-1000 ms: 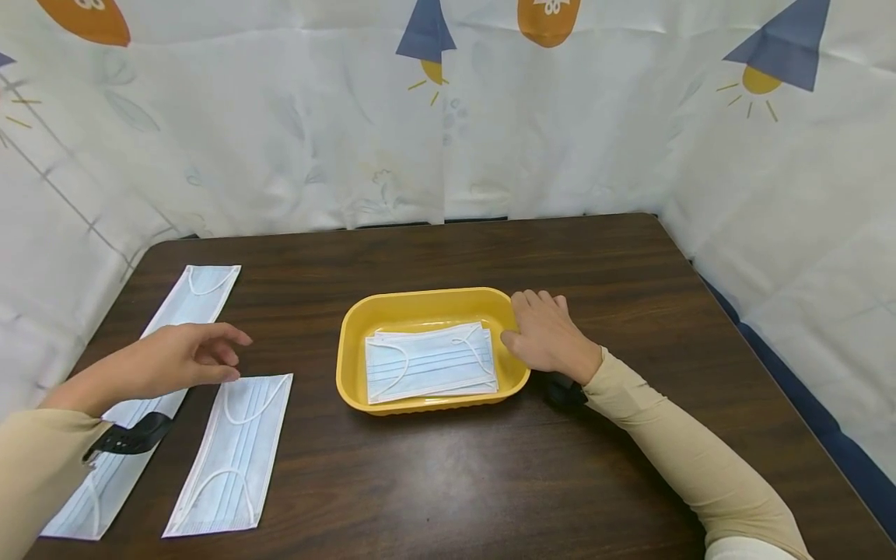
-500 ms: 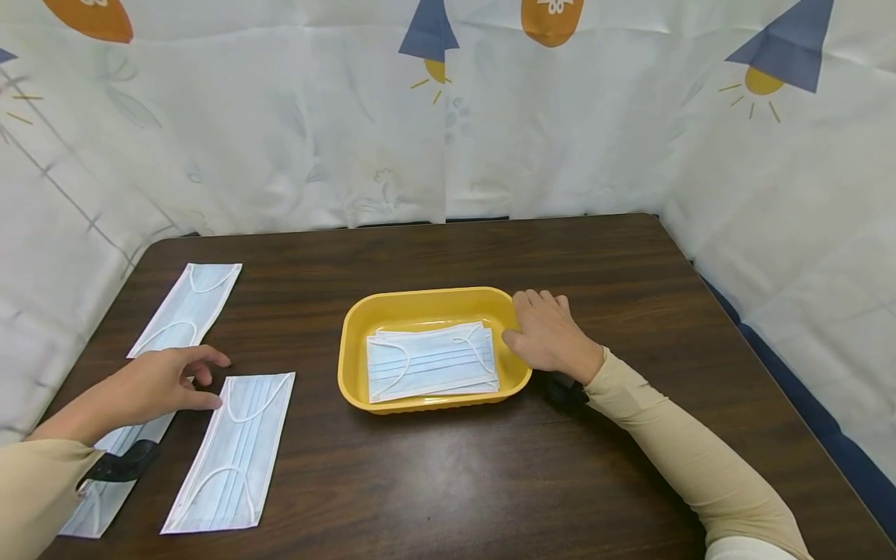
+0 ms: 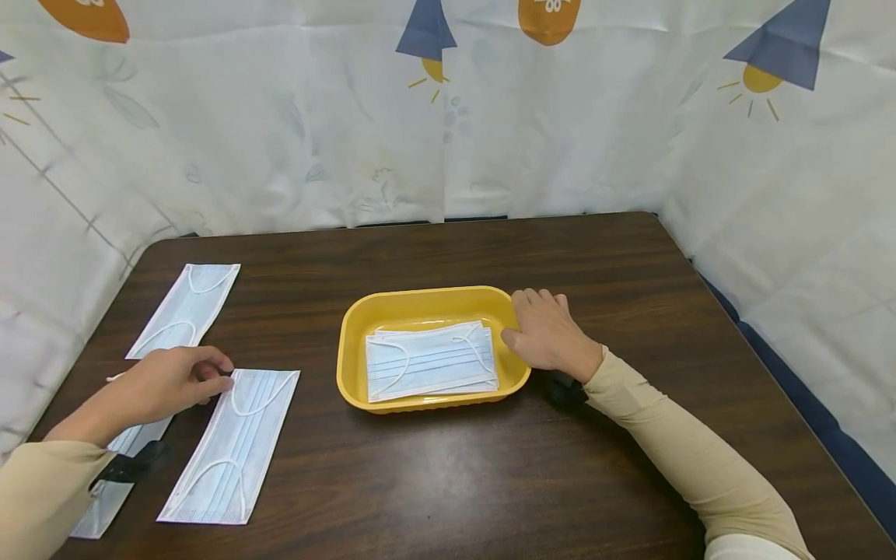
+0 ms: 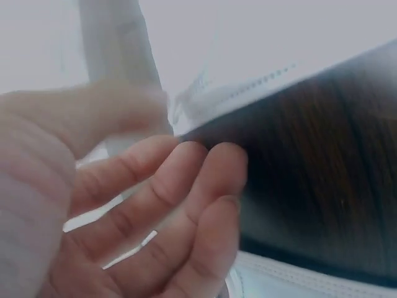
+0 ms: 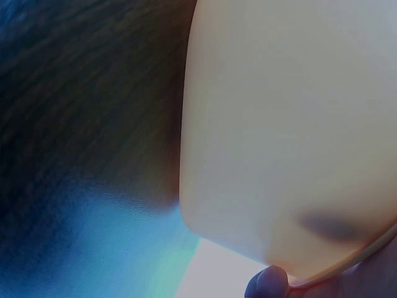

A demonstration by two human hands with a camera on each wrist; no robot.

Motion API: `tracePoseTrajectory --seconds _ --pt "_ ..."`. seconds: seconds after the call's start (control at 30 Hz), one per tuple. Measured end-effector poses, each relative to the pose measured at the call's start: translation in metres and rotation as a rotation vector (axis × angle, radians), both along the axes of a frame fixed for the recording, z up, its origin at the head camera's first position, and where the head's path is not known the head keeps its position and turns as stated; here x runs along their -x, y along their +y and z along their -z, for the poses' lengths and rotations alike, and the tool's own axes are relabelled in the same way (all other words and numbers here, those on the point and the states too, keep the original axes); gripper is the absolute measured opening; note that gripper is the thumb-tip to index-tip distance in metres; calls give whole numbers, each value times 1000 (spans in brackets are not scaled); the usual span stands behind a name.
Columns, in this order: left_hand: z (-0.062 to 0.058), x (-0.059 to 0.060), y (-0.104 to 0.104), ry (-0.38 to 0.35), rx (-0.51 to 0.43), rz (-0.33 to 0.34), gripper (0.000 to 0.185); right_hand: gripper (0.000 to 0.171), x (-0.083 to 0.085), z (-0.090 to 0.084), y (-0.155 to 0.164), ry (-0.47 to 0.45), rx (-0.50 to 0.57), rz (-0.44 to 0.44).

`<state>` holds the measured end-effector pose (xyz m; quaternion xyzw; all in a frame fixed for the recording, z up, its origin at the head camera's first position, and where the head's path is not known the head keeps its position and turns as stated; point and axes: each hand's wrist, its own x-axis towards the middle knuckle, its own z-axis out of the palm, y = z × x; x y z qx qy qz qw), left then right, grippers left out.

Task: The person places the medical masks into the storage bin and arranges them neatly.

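1. The mask (image 3: 236, 451) beside my left hand (image 3: 168, 383), left of the tray (image 3: 352, 346), should feel light, soft, easily creased; a corner suits gripping.
2. That hand pinches its far-left corner.
3. My right hand (image 3: 549, 333) grips the tray's right rim.

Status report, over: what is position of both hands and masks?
Left hand pinching corner of rightmost loose mask. Right hand gripping yellow tray, masks inside. No obstacle seen between.

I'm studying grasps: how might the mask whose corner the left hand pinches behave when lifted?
Thin and flat, the mask is probably light. Held by one corner, it would likely droop. Its loose loops might snag.
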<state>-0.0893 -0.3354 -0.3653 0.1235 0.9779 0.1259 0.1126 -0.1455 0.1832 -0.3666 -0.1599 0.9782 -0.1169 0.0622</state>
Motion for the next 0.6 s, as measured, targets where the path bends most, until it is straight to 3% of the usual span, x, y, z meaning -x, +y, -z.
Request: tracePoseTrajectory --seconds 0.2,0.6 --pt "-3 -1 6 -86 28 -47 53 34 1 1 -1 1 -3 -6" --pt "-3 -2 14 -191 -39 -135 48 34 1 1 0 4 -10 -7"
